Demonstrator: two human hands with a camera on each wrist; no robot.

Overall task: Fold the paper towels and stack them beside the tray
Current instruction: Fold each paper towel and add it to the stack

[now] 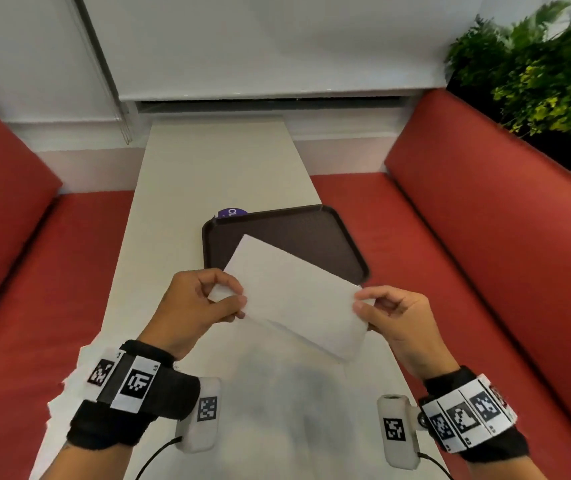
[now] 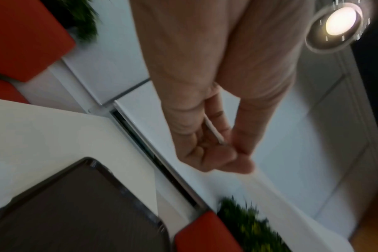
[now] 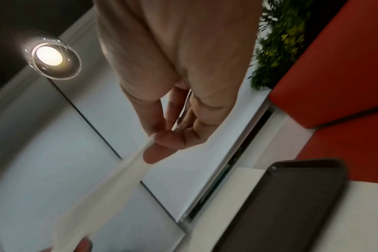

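A white paper towel (image 1: 294, 299), folded into a long rectangle, hangs in the air above the near edge of the dark brown tray (image 1: 298, 223). My left hand (image 1: 232, 299) pinches its left end between thumb and fingers. My right hand (image 1: 363, 303) pinches its right end the same way. In the left wrist view only a thin white edge of the towel (image 2: 215, 131) shows between the fingers of my left hand (image 2: 224, 145). The right wrist view shows the towel (image 3: 101, 192) stretching away from my right hand (image 3: 155, 141), blurred, with the tray (image 3: 291, 204) at lower right.
The tray (image 2: 65, 213) lies on a narrow white table (image 1: 214, 168) between two red benches (image 1: 485, 237). A purple round sticker (image 1: 231, 212) peeks out behind the tray's far left corner. Green plants (image 1: 537, 74) stand behind the right bench. A white wall closes the far end.
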